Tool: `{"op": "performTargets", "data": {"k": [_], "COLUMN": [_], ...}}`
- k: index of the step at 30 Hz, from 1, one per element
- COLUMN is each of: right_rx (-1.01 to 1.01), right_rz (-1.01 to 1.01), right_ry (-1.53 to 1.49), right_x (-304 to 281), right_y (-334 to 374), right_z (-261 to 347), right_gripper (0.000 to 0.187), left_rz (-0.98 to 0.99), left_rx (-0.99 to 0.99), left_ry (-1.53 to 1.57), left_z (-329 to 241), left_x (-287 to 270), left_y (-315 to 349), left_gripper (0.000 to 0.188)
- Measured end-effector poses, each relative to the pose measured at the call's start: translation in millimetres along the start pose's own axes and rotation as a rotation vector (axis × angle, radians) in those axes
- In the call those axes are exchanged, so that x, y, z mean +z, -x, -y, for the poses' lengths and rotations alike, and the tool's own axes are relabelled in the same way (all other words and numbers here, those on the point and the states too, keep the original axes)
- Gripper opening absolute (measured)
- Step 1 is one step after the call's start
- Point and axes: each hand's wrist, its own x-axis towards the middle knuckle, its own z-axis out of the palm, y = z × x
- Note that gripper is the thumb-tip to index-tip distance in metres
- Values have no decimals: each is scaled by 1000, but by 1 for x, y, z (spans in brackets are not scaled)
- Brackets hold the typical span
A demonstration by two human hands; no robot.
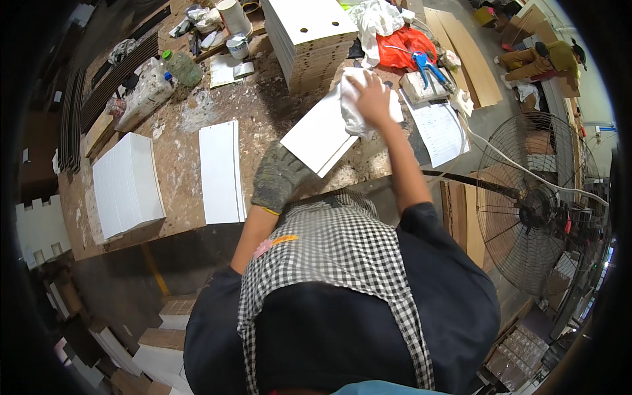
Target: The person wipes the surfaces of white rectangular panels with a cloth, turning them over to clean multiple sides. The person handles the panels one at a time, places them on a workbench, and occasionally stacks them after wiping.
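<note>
My left hand (280,174), in a grey knit glove, grips the near left edge of a white panel (318,135); some of its fingers are hidden at the edge. This panel lies slanted at the front of the worktable, over another white board. My bare right hand (370,100) presses a bunched white cloth (353,108) onto the panel's far right end. The hand is slightly blurred. To the left lie a small stack of white panels (222,172) and a larger stack of white panels (126,184).
A tall stack of drilled white boards (309,33) stands behind the panel on the stained worktable (181,125). At right are a red plastic bag (405,47), a blue-handled tool (428,68), a paper sheet (436,131) and a large fan (533,207). A bottle (182,68) stands far left.
</note>
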Motion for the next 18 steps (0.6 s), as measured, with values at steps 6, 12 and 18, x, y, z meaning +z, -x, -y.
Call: {"op": "performTargets", "data": {"k": [6,12,18], "right_rx": [-689,-276,-52], "right_rz": [47,408,-342], "right_ry": [-205,-959,-225], "right_x": [-21,-105,30], "right_y": [112,92,50], "right_z": [102,15,-39], "right_gripper": [58,44,55], "left_rz": [-42,-165,-286], "left_rx": [793,850,921], "left_ry": [-1372,-1255,-1585], "left_z": [-6,53,29], "left_x": [-15,8,8], "left_y": [-17,-16,-41], "left_gripper": [60,48,35]}}
